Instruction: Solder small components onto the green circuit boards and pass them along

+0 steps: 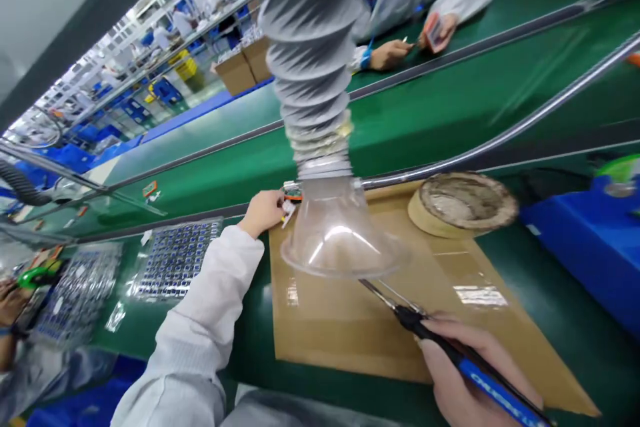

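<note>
My right hand (475, 363) is wrapped round a soldering iron (453, 353) with a black and blue handle. Its two thin metal prongs point up and left over a brown cardboard sheet (340, 327). At the far left corner of that sheet, my left hand (264, 212) pinches a small circuit board (293, 191) with an orange edge. A white plug on short leads (288, 208) hangs beside the fingers. The clear fume hood (345, 233) stands between my hands and covers part of the view near the board.
A grey ribbed duct (313, 47) drops to the hood. Behind runs a green conveyor belt (225, 170); a co-worker's hands (393, 55) work beyond it. A round, crusted dish (463, 203) and a blue bin (585, 233) stand right. Left lies a parts tray (175, 257).
</note>
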### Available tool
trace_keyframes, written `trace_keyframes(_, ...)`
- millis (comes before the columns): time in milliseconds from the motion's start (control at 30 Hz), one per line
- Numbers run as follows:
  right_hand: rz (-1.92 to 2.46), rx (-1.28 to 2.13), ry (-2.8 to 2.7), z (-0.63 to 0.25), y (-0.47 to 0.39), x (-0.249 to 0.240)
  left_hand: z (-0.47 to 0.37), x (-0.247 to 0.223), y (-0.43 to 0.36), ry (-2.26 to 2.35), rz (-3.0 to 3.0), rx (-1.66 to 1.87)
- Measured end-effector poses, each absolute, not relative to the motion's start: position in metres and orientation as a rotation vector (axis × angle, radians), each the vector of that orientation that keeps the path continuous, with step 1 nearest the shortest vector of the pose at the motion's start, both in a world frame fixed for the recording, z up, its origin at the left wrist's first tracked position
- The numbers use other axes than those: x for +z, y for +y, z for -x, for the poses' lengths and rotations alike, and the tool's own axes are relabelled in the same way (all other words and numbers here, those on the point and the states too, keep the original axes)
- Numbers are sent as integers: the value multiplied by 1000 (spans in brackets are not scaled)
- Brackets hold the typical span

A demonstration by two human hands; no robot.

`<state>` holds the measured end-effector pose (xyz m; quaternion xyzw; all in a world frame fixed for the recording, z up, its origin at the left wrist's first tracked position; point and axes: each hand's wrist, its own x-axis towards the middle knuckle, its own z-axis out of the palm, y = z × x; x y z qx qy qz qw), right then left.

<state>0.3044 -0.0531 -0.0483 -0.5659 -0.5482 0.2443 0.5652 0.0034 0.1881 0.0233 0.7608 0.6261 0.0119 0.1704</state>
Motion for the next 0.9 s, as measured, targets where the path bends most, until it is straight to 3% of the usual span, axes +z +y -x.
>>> trace_keyframes(200,1337,509,-1359,-293,-43,-41,16,7,69,1438,-2395,15)
trace_keyframes(367,1321,509,-1377,-282,-35,-30,-3,-2,47,1074,-2478,61)
trace_keyframes(667,1242,786,-1750,-260,-26,-35,7,31,25,1233,-1712,252)
trace_keyframes(900,1187,598,-1995,-252,-24,-39,-9,8,6,1429,-1433,430)
